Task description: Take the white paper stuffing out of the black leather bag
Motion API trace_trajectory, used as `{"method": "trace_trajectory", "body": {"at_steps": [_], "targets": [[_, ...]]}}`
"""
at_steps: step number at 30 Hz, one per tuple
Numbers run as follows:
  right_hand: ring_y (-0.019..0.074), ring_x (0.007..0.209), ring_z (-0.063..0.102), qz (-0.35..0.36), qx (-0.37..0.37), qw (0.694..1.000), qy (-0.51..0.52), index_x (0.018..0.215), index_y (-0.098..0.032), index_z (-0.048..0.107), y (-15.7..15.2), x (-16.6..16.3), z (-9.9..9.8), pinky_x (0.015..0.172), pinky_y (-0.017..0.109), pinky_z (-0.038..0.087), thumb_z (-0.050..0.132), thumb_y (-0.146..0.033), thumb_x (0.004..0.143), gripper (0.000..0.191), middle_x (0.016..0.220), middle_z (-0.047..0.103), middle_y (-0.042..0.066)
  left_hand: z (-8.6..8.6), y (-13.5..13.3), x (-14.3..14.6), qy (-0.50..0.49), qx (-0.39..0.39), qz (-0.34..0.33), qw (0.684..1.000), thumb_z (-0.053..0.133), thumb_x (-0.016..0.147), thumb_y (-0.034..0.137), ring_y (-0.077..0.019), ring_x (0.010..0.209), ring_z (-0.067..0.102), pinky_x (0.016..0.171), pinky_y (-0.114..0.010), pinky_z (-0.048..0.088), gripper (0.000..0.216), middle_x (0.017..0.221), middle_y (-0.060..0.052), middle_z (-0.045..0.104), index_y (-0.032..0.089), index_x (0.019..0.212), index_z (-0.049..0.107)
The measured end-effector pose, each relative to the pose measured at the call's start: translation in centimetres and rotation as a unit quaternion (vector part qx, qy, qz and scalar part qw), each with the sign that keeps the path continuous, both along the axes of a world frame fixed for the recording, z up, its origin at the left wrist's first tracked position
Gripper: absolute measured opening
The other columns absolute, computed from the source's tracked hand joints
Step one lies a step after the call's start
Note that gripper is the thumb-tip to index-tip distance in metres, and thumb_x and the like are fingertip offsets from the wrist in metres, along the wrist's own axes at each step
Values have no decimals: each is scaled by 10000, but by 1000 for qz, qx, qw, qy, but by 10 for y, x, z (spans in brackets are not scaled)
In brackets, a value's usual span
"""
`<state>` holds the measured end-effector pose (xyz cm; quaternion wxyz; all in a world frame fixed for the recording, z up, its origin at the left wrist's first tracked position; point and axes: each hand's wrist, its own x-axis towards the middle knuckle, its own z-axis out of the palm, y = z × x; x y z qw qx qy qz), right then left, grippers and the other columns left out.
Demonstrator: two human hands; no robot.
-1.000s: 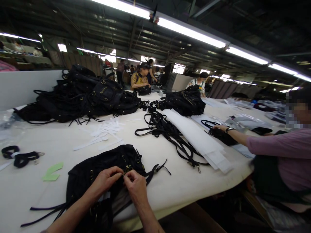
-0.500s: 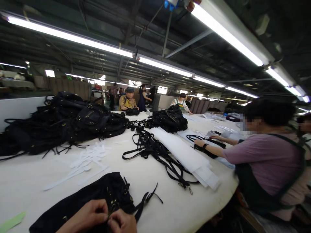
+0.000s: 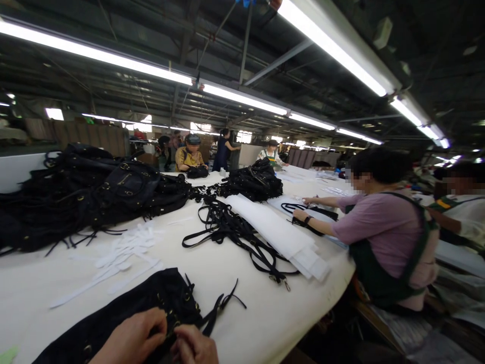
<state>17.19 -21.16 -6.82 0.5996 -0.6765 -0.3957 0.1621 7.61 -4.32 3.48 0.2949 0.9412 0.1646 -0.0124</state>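
A black bag (image 3: 125, 313) with small brass fittings lies flat on the white table (image 3: 235, 283) at the bottom left. My left hand (image 3: 134, 337) and my right hand (image 3: 195, 348) meet on it at the frame's bottom edge. Their fingertips pinch a small fitting on the bag's top side. Thin black straps (image 3: 223, 303) trail from the bag toward the right. The lower part of both hands is cut off by the frame.
A heap of black bags (image 3: 91, 192) fills the far left. White paper strips (image 3: 121, 258) lie mid-table, beside loose black straps (image 3: 235, 232) and stacked white sheets (image 3: 280, 235). A person in a purple top (image 3: 379, 227) works at the right edge; others sit farther back.
The view has tilted up and swung right, so my hands and the bag slid to the bottom edge. My fingers stay pinched on the bag's fitting.
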Motion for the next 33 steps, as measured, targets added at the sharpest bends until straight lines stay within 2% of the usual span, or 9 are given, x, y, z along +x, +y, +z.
{"method": "trace_trajectory", "body": {"at_steps": [5,8,10,12,17,21,23,27,33], "targets": [[143,673,679,-25,-29,999,32,999,-279,713,-13,-9,30,664,228,522,549,-340,898,202,849,747,6,8,-15,-4,-61,-21,59,996,463,869,332,-176,777,624,735,-286,419,187,812,8,671,234,823,616],[159,798,683,-28,-25,998,42,971,-296,748,-15,-9,37,746,241,517,595,-294,871,183,918,747,5,1,-29,-6,-70,-158,96,980,443,888,468,-175,629,605,593,-272,442,294,662,14,623,225,896,609],[164,821,681,-35,-8,996,85,961,-298,755,-15,-9,38,768,251,515,601,-284,867,182,896,744,2,-6,-38,-6,-76,-269,125,952,467,861,558,-177,571,600,504,-256,433,377,617,17,614,213,927,605],[162,791,682,-34,7,990,138,938,-291,760,-14,-11,37,751,255,518,614,-295,860,166,860,739,-2,-13,-43,-5,-99,-340,153,923,562,797,594,-188,628,642,521,-255,469,404,687,-7,665,204,893,611],[155,700,690,-9,51,967,248,909,-248,747,-12,-19,35,680,259,535,684,-344,814,149,830,741,2,-15,-43,-5,-100,-435,218,868,721,674,587,-186,699,678,590,-261,527,428,831,-39,727,197,817,619],[154,666,698,-11,85,935,345,952,-214,666,-10,-20,34,636,250,542,728,-340,771,229,776,759,9,-13,-42,-8,-95,-463,251,845,731,673,585,-175,703,683,582,-256,535,444,950,-69,740,194,849,617],[155,649,700,-22,88,924,371,907,-193,643,-10,-19,33,603,241,541,741,-341,750,237,770,763,21,-15,-43,-10,-103,-462,262,841,735,667,589,-190,725,692,595,-266,545,451,915,-72,742,192,844,615],[155,634,698,-34,80,922,377,851,-167,640,-11,-18,31,575,235,546,749,-346,731,242,759,760,38,-23,-41,-10,-108,-467,259,839,743,664,578,-223,778,706,638,-291,559,440,815,-58,733,193,833,615],[159,626,697,-49,71,923,374,851,-160,644,-11,-17,32,578,245,551,749,-348,732,246,739,754,44,-32,-35,-10,-114,-490,211,838,827,587,460,-244,849,697,703,-319,553,420,875,-71,739,187,847,641]]}}
